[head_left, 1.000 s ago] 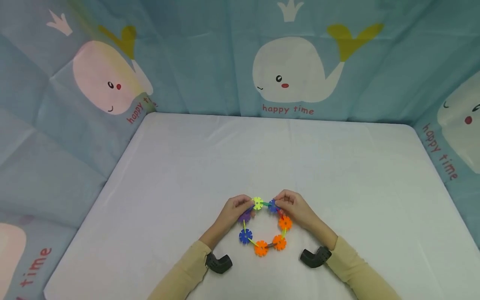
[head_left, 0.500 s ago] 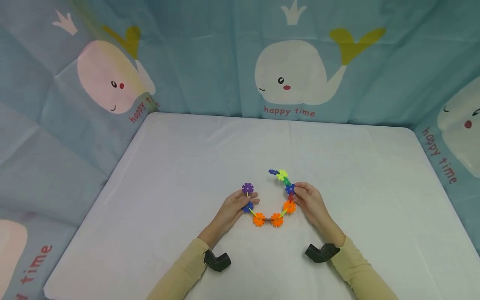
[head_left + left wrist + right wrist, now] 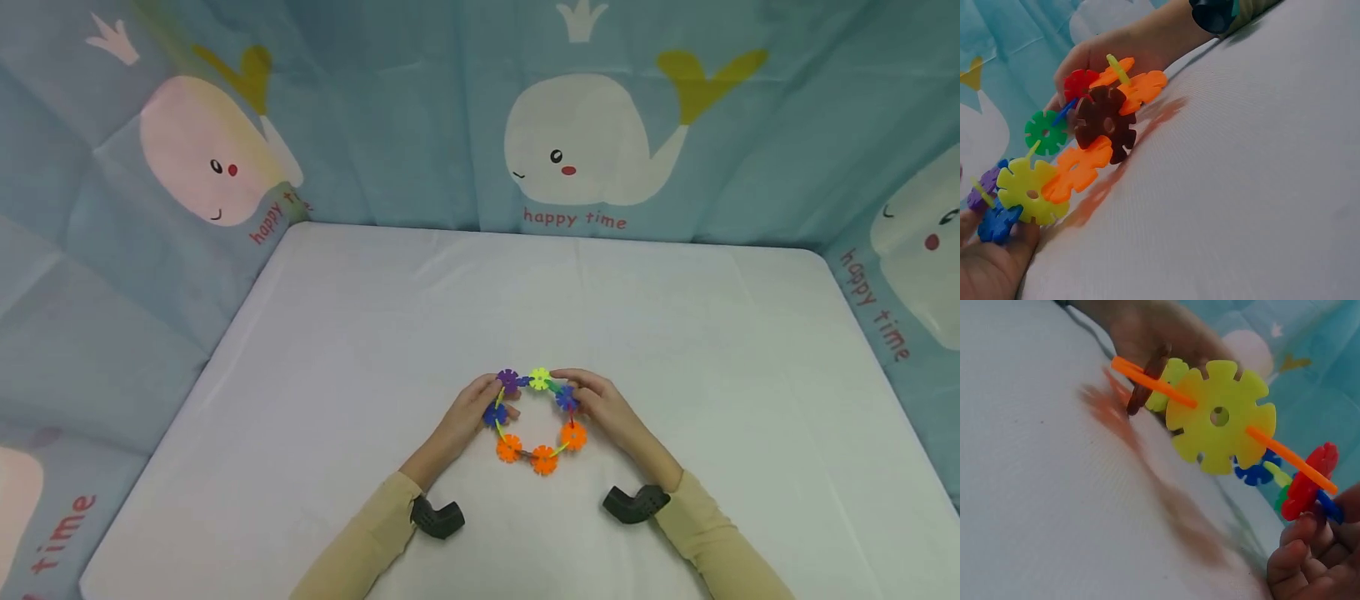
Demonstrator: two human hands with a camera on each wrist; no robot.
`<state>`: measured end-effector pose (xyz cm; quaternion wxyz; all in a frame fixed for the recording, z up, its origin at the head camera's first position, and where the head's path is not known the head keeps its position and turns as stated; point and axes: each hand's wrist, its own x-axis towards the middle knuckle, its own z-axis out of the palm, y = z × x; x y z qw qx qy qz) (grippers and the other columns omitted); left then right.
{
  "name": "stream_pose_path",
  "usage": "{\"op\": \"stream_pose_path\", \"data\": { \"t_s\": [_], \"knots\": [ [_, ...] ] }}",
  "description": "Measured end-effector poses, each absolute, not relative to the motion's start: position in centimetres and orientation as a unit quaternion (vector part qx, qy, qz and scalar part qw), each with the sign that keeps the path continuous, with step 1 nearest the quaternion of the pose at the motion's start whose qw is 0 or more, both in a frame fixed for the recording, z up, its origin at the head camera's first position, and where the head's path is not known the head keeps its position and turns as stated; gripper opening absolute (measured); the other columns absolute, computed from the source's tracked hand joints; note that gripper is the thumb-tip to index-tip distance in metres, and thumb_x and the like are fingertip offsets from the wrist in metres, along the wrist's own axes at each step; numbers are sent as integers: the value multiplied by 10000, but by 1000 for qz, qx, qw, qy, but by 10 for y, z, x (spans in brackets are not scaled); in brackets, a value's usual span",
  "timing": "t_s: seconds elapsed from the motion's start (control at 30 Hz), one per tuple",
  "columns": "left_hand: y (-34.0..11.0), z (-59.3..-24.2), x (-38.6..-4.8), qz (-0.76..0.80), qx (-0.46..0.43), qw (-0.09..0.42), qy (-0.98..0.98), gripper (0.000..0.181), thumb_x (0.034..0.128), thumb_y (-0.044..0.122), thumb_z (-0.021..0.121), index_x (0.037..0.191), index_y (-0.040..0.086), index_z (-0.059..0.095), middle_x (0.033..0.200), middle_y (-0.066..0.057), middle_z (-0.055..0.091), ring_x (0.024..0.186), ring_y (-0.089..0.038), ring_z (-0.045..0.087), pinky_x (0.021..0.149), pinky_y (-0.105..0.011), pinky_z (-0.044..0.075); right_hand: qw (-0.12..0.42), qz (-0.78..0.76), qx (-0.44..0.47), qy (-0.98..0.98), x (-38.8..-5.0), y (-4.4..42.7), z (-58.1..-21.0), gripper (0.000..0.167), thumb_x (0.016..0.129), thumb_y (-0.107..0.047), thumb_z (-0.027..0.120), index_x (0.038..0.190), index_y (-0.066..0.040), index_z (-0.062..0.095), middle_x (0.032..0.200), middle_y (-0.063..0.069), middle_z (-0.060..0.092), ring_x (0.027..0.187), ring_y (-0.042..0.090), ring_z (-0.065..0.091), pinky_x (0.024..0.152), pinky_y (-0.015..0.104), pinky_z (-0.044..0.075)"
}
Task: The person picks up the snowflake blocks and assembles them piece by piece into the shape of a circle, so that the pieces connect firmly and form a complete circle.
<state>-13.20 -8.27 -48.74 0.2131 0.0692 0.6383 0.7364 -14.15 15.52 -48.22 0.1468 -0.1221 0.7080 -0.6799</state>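
A chain of notched plastic snowflake discs in several colours forms a ring, held just above the white table. My left hand holds its left side, with fingers at the purple disc and the blue disc below it. On the other side my right hand pinches the blue disc between green and red ones. At the far side, a dark blue disc seen edge-on meets the purple one; whether they are slotted together I cannot tell. In the right wrist view a yellow disc hangs closest to the camera.
The white table spreads out around the hands. Blue cloth printed with whales rises along its back and sides. A black wrist device sits at the left cuff, another black device at the right.
Half a second ago the chain hung as an open U, its far end apart from the purple disc. Those ends now meet, and my right hand has come left.
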Motion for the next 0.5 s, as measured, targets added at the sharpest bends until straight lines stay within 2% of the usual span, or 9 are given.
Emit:
{"op": "stream_pose_path", "data": {
  "t_s": [0.1,0.2,0.33,0.5],
  "knots": [
    [-81,-495,-136,755,41,199,623,423,927,361,461,1095,-27,481,1014,-188,577,803,-236,619,744,-312,477,133,-719,-123,672,-143,156,-485,337,890,46,321,1177,116,483,839,108,412,638,130,372,554,230,347],
    [-78,-494,-136,762,29,188,618,325,939,281,469,1021,-32,499,954,-191,589,755,-233,627,713,-323,489,116,-742,-137,646,-142,156,-485,326,888,57,303,1159,157,456,812,112,399,627,125,395,559,225,359],
    [-76,-494,-137,763,29,193,616,308,936,259,481,980,-44,515,894,-165,600,713,-213,625,687,-320,496,108,-730,-158,656,-141,156,-486,313,891,92,296,1151,167,454,820,147,413,607,125,411,532,223,382],
    [-77,-494,-138,763,31,204,613,313,935,248,483,971,-61,519,837,-129,597,679,-203,622,663,-311,500,104,-715,-158,673,-140,156,-487,323,883,96,300,1143,146,484,828,143,410,661,133,377,544,231,340]
  ]
}}
